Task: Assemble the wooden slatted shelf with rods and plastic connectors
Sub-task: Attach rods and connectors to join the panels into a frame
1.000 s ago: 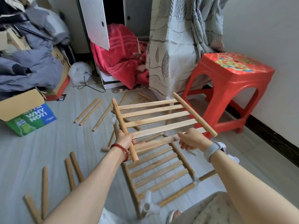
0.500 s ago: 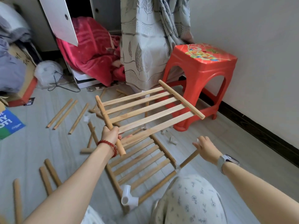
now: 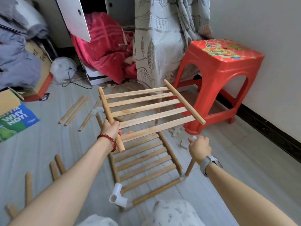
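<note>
My left hand (image 3: 111,129) grips the left side rod of a wooden slatted panel (image 3: 151,108) and holds it in the air, tilted. Below it a second slatted panel (image 3: 145,162) lies on the floor, with a white plastic connector (image 3: 118,195) at its near left corner. At its near right corner an upright rod (image 3: 189,168) stands in another connector (image 3: 182,178). My right hand (image 3: 200,148) grips the top of that rod, where a white piece shows above my fingers.
Loose wooden rods (image 3: 74,109) lie on the floor at left, with more rods (image 3: 56,167) nearer me. Several white connectors (image 3: 176,132) lie by the red plastic stool (image 3: 218,75). A cardboard box (image 3: 13,116), piled clothes and a curtain (image 3: 162,43) stand behind. My knee (image 3: 172,212) is at the bottom.
My right hand let go of the raised panel, dropped to the right and took hold of the upright rod's top. My left hand alone keeps the panel up.
</note>
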Demonstrator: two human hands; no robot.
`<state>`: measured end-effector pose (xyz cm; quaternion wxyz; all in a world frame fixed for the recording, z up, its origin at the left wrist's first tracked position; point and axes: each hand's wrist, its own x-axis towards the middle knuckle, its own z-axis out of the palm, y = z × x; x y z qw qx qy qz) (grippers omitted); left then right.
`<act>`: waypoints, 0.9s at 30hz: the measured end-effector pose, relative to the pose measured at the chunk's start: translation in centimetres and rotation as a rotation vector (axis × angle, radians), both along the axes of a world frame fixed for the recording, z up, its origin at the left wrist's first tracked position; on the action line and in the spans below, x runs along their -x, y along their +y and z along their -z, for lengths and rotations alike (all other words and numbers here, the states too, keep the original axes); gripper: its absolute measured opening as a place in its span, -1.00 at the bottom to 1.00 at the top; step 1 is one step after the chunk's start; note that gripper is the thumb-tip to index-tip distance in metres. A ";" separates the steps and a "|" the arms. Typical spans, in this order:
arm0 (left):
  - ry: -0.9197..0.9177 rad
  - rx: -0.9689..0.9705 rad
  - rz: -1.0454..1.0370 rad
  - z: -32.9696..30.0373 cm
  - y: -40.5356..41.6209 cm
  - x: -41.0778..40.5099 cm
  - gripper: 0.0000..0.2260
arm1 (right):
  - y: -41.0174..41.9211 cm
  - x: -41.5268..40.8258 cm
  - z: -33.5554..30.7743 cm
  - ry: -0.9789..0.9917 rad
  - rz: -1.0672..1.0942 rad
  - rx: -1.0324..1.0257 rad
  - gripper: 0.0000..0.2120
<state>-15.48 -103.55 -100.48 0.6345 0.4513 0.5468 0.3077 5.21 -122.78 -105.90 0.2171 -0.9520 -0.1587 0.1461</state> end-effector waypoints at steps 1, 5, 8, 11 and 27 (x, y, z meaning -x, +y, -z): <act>-0.019 0.000 -0.010 0.0 0.2 0.0 -0.81 | 0.3 0.0 -0.1 0.008 0.009 -0.021 -0.63; -0.068 -0.004 -0.010 0.1 -0.3 0.5 -0.84 | -0.2 -0.4 -0.2 0.085 -0.056 -0.128 -0.68; -0.082 0.036 0.008 1.1 -1.6 1.7 -0.88 | -1.9 0.0 0.1 0.289 -0.050 -0.451 -0.71; -0.047 0.047 0.011 2.3 -2.8 2.5 -0.78 | -3.3 1.0 0.3 0.377 0.000 -0.641 -0.72; -0.080 0.105 0.060 2.4 -5.8 5.5 -0.70 | -6.2 2.5 -4.4 0.368 0.159 -0.996 -0.80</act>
